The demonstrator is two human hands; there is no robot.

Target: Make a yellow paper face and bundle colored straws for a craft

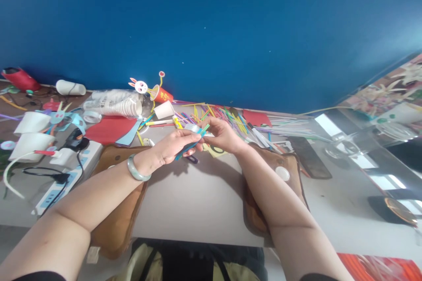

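Above the middle of the table, my left hand [175, 144] is closed around a small blue piece [183, 151] that looks like paper. My right hand [221, 135] meets it from the other side, its fingers pinched at a green strip [205, 129] by the blue piece's upper end. My fingertips nearly touch each other and hide how the strip and the blue piece join. Behind my fingers lie a whitish roll [191, 128], partly covered, and a yellow sheet with dark loops on it [217, 151]. A dark handle-like end [191, 159] shows just below my left fingers.
Several coloured sticks [237, 120] lie along the blue wall. Paper cups [115, 106], red paper [110, 129] and a power strip [67, 178] are at left. Brown cushions [120, 202] lie beneath both forearms. A dark phone-like slab [310, 158] is at right.
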